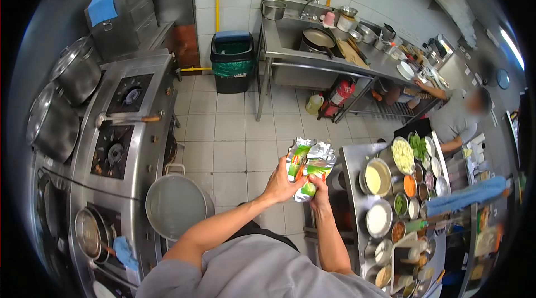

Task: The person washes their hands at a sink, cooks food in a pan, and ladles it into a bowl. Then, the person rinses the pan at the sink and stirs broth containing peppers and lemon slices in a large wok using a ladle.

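Out in front of my body, over the tiled floor, crumpled silver-and-green foil packs (300,158) are held between my two hands. My left hand (281,182) grips their left side with its fingers wrapped round. On the lower right side, my right hand (320,191) is closed on them too, its thumb pressed near the middle. The print is too small to read, and I cannot tell whether these are separate packs or one torn open. Nearest to my right hand stands the steel counter (347,159) with a pot of pale yellow liquid (375,177).
Gas burners (115,153) and a large grey pot (177,204) are on my left. A lined bin (231,69) stands ahead beside a sink table (273,46). At right, bowls of chopped food (403,155) crowd the counter. Beyond it is a co-worker in a grey shirt (453,116).
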The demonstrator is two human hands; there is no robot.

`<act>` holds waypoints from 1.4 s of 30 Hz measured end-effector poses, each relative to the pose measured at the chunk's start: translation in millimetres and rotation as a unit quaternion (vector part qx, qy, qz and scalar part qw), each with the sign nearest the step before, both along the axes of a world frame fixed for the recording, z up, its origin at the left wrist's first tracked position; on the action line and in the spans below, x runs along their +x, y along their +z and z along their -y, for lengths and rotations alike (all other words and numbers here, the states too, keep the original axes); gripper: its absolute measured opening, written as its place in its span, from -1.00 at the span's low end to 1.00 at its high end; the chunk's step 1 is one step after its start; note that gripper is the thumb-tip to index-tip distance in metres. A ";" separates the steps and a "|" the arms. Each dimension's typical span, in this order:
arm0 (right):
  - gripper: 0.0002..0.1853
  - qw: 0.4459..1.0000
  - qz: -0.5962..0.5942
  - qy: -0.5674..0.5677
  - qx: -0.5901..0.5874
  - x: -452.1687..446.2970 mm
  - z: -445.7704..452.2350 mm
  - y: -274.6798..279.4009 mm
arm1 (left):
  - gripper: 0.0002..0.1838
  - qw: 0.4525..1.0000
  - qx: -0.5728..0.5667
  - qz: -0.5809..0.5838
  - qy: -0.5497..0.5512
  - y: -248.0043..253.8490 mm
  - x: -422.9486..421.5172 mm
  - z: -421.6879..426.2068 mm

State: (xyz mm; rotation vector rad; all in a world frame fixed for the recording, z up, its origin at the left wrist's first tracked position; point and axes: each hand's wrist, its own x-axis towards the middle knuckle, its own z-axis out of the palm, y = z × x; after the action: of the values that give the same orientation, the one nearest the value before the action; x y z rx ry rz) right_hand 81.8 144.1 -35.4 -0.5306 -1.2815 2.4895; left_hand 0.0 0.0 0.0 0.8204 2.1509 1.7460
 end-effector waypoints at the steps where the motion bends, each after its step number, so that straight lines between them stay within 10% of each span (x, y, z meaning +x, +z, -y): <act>1: -0.43 1.000 0.014 0.005 0.005 5.9 -10.5 1.2 | -0.18 1.000 0.012 0.020 -0.003 3.6 4.6 -7.0; 3: -0.47 0.999 -0.009 -0.001 -0.032 -142.3 -11.3 1.4 | -0.21 1.000 -0.020 -0.005 -0.005 19.6 -140.5 -11.9; 18: -0.55 0.980 0.033 0.194 -0.043 -565.0 -79.4 -26.5 | -0.27 0.980 -0.015 0.108 0.165 3.9 -499.9 -70.3; 42: -0.49 0.925 0.295 0.221 -0.096 -1118.0 -97.4 -245.0 | -0.26 0.855 -0.048 0.457 0.240 -273.0 -1074.6 -75.0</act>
State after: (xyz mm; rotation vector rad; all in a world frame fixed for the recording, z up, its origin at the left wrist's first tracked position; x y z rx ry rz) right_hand -1036.2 241.5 -280.4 -1.2380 -1.4975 2.9769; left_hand -1074.6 75.0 -273.0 -0.5703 1.7670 1.6763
